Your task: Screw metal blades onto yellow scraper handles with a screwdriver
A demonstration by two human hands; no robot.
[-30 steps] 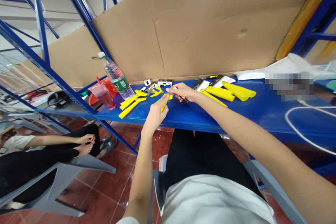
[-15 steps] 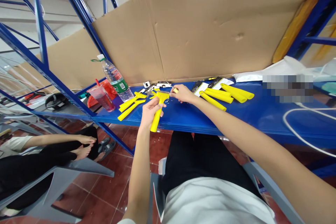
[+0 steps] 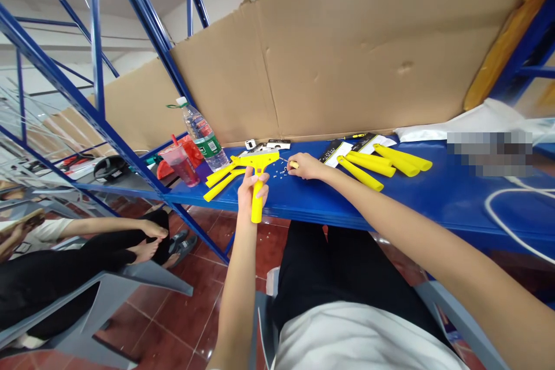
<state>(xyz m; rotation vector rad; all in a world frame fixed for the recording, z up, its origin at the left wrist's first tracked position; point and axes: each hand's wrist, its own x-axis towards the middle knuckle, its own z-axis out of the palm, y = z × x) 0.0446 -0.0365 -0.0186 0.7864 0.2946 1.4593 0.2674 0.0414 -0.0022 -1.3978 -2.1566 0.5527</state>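
My left hand is wrapped round the handle of a yellow scraper, whose wide head points up and away from me above the blue table. In my right hand is a small screwdriver with a pale yellow handle, pinched between the fingers. Its thin shaft points left toward the end of the scraper head; whether the tip touches it I cannot tell. Small screws lie scattered on the table between the hands. Two yellow scraper handles rest to the left, their far ends partly hidden behind the held scraper.
Several yellow handles lie at right beside black-and-white packaging cards. A water bottle and a pink cup stand at left on the blue table. Cardboard walls the back. A white cable curves at right. Another person sits at left.
My left hand has moved left and turned the scraper, so the broad side of its head faces me. The screwdriver in my right hand has come slightly down and away. The view has shifted a little.
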